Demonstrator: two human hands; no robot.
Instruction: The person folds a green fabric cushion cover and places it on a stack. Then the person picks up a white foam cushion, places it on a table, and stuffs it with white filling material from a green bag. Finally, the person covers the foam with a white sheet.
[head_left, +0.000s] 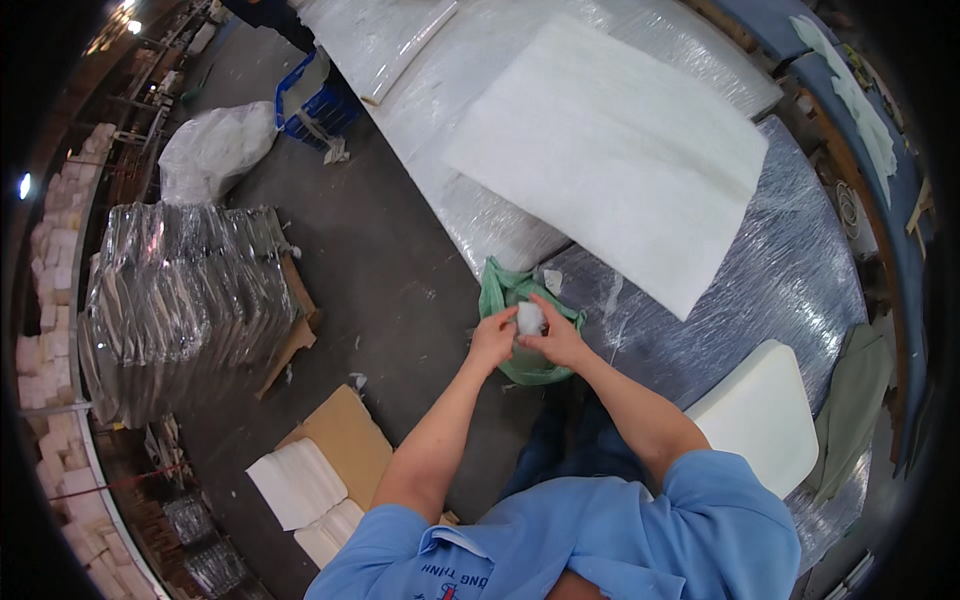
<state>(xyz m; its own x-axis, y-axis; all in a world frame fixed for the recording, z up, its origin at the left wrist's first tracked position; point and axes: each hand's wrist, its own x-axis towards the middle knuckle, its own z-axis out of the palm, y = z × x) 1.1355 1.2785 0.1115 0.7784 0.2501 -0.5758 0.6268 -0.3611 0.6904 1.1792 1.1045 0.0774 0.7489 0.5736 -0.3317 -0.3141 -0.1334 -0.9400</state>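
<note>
At the near edge of the wrapped table, a green plastic bag [540,372] lies open in front of me. Over its mouth my left hand [492,340] and my right hand [560,338] hold a small white wad [530,319] between curled fingers. I cannot make out what the wad is made of. Beside the bag's far rim lies a white scrap [552,281]. Past my hands, a large white sheet of padding [615,160] rests flat on the film-covered table [650,285].
To my right sits a white cushion-like pad [765,415] beside grey-green cloth [850,410]. On the left stand a film-wrapped stack [190,310], a brown board [345,435] with white blocks [298,482], a blue basket [325,108] and a bulky white plastic bag [215,150].
</note>
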